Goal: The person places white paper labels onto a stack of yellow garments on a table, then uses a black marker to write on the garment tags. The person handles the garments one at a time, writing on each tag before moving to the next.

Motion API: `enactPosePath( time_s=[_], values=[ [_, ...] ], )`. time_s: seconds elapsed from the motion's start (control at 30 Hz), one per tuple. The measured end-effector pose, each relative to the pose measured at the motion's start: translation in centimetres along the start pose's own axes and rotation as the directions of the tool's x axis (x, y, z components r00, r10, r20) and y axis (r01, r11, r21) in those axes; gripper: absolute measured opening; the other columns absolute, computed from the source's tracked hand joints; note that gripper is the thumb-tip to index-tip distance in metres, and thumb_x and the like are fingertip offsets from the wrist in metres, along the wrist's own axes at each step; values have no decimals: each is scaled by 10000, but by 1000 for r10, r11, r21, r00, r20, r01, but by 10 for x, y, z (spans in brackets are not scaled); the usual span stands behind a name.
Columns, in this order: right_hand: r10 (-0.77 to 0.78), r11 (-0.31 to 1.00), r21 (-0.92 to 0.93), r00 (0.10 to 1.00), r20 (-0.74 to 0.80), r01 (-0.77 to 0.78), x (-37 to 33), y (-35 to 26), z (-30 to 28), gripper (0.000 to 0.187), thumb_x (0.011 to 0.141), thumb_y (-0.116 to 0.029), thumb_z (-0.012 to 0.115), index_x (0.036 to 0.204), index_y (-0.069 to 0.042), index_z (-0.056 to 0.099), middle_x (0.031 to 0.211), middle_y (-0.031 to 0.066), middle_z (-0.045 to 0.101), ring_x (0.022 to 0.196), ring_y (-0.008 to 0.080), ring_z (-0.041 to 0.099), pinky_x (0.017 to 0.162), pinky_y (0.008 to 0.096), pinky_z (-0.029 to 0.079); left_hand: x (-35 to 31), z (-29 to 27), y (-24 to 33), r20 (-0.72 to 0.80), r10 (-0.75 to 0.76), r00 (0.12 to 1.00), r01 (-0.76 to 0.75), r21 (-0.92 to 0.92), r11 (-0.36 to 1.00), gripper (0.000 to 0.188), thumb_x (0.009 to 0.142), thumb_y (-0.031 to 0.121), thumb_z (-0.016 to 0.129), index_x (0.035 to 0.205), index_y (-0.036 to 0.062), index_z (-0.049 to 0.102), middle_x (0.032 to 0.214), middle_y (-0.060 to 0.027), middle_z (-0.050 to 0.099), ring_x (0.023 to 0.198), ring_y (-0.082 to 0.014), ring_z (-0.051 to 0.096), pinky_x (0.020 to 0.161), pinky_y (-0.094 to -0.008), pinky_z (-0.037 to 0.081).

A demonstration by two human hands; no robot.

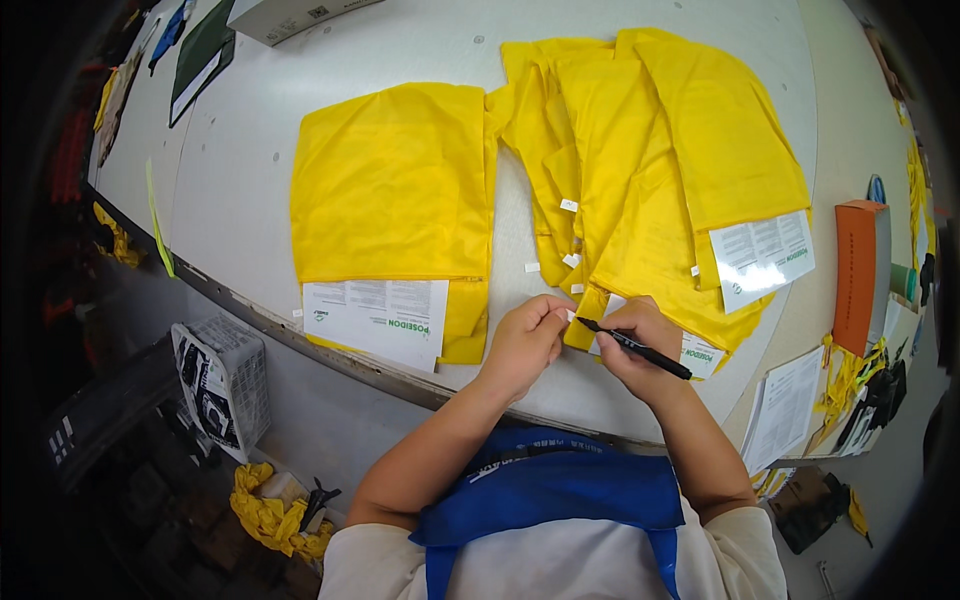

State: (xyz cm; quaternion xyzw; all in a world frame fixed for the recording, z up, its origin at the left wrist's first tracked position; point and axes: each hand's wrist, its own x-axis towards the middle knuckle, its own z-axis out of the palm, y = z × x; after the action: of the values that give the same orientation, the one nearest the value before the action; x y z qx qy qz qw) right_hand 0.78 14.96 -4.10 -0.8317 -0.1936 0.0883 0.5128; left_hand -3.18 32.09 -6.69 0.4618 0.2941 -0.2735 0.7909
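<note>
My right hand point(638, 338) grips a black marker pen point(660, 361), its tip pointing left at a small white tag point(571, 315). Fingers of my left hand point(527, 345) pinch that tag at the near edge of a yellow fabric piece. The tag seems joined to the fabric, though my fingers hide part of it. Several yellow fabric pieces point(640, 150) lie overlapped and fanned out on the right, with more small white tags along their left edges. A second yellow stack point(390, 190) lies flat to the left. A white printed leaflet point(385, 318) shows at its near end.
On the right stand an orange box point(861, 275) and a stack of papers point(785, 408). A dark green folder point(205, 50) and a white box point(290, 15) lie at the far left of the table point(240, 180). Below its left edge stands a white basket point(235, 375).
</note>
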Motion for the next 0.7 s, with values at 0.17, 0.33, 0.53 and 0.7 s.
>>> enactPosePath(
  time_s=[0.17, 0.33, 0.53, 0.7],
  values=[
    [-36, 999, -37, 999, 16, 36, 4, -2, 4, 174, 671, -27, 724, 797, -71, 613, 702, 71, 613, 652, 248, 577, 634, 331, 445, -3, 2, 2, -20, 24, 1000, -24, -4, 1000, 190, 951, 113, 449, 1010, 16, 601, 677, 0, 492, 504, -65, 413, 459, -206, 331],
    [-5, 999, -48, 1000, -17, 4, 1, -1, 3, 160, 686, -32, 715, 810, -64, 620, 739, 80, 624, 685, 256, 586, 653, 332, 454, -4, 4, 2, -19, 53, 998, -52, 43, 998, 203, 951, 111, 441, 1035, 16, 599, 707, -7, 512, 509, -60, 425, 455, -201, 329],
    [65, 995, -72, 995, -77, -70, 9, -6, -9, 173, 742, -55, 699, 901, -55, 629, 819, 101, 636, 742, 257, 589, 673, 322, 464, -4, 2, 0, -12, 61, 998, -60, 78, 995, 193, 944, 101, 454, 1033, 8, 599, 730, -10, 536, 522, -61, 436, 477, -210, 358],
    [127, 991, -20, 988, -93, -130, 14, -4, -11, 166, 748, -80, 711, 884, -52, 620, 796, 101, 620, 719, 258, 587, 647, 324, 469, -5, 7, -3, -11, 146, 989, -143, 141, 980, 179, 920, 71, 484, 1054, 9, 585, 681, 12, 511, 504, -45, 414, 436, -190, 299]
  ],
)
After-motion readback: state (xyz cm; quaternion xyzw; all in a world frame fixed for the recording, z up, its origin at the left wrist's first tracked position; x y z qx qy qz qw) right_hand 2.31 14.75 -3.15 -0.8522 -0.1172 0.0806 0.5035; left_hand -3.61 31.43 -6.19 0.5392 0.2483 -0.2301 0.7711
